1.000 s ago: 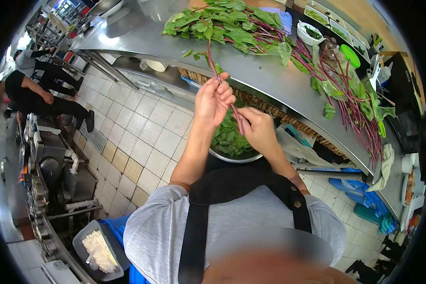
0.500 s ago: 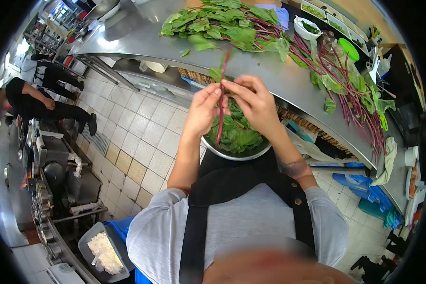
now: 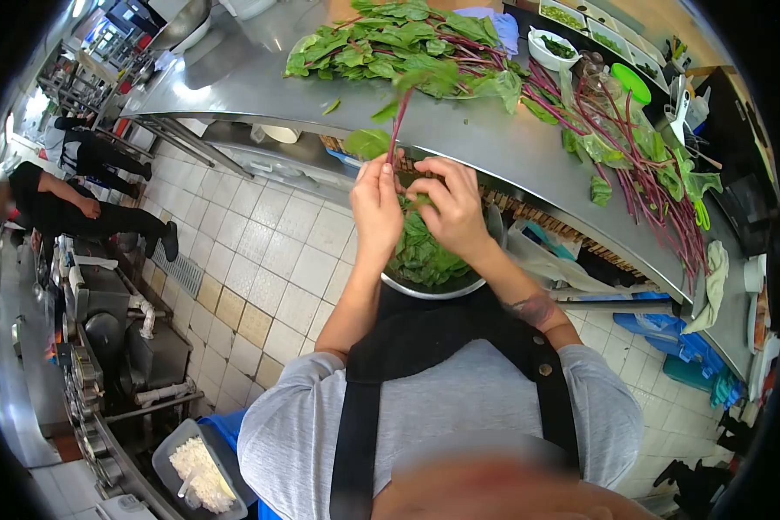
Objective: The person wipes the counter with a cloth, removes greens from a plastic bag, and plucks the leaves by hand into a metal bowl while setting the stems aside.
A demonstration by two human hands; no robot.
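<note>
My left hand (image 3: pixel 377 208) is closed around a purple-red stem (image 3: pixel 398 126), which stands up with green leaves at its top and side. Beside it, my right hand (image 3: pixel 453 206) curls over the bowl, thumb and fingers pinched at a bit of green leaf (image 3: pixel 422 200), largely hidden by the fingers. Under both hands is a metal bowl (image 3: pixel 446 294) holding torn green leaves (image 3: pixel 429 256). A pile of leafy greens (image 3: pixel 381 43) with purple stems lies on the steel counter ahead.
Bare purple stems (image 3: pixel 641 173) lie along the right of the steel counter (image 3: pixel 260 87). Behind them stand a small white bowl (image 3: pixel 553 52) and a green lid (image 3: pixel 631 84). A person in black (image 3: pixel 87 204) is at the left. A tub of white food (image 3: pixel 204 468) sits low left.
My left hand has turned upright and grips the stem lower down. My right hand has moved down and slightly apart from it. The stem's lower end no longer shows below my hands.
</note>
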